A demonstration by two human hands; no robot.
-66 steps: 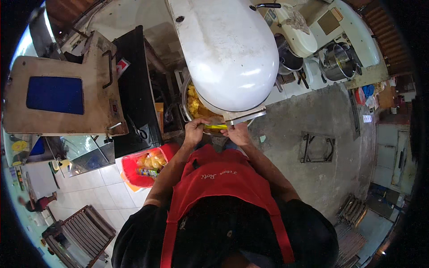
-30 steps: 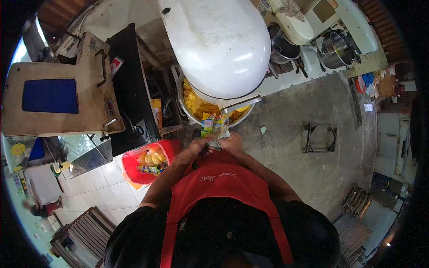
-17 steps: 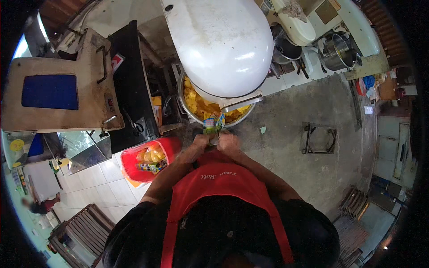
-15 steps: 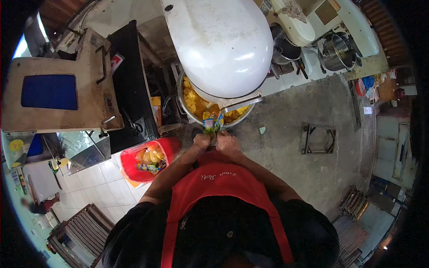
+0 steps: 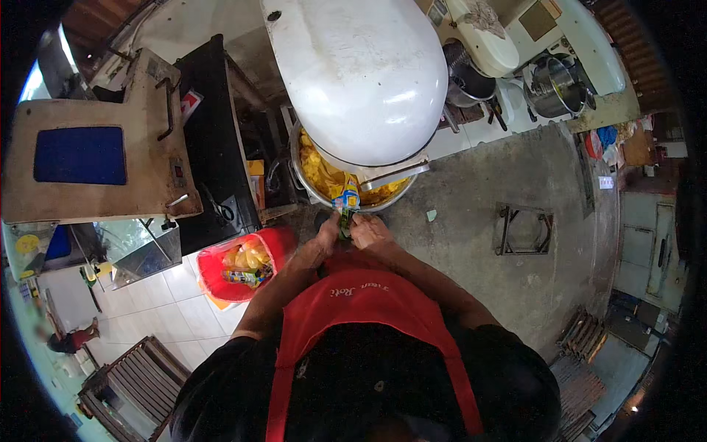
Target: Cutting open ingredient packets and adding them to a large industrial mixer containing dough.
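Both my hands meet at the near rim of a large metal mixing bowl point(image 5: 379, 207). A blue and yellow packet point(image 5: 345, 197) with a green lower end stands between them, its top reaching over the bowl. My left hand point(image 5: 328, 234) is closed on the packet's lower left side. My right hand point(image 5: 370, 230) grips it from the right, its fingers bent around the lower end. Lumpy yellow stuff point(image 5: 315, 163) fills the part of the bowl that shows. The big white mixer head point(image 5: 361, 81) hides the rest of the bowl.
At my left stands a red bin point(image 5: 212, 269) with crumpled wrappers point(image 5: 247, 277) in it. Beyond it are a black-topped table point(image 5: 202, 132) and a beige machine point(image 5: 81, 155). Metal pots point(image 5: 552, 87) stand at the far right. A low metal frame point(image 5: 524, 230) lies on the floor.
The packet's top, spread into two parts before, now shows as one piece, slightly farther left. My hands have shifted a little left with it. A person at the far left has moved.
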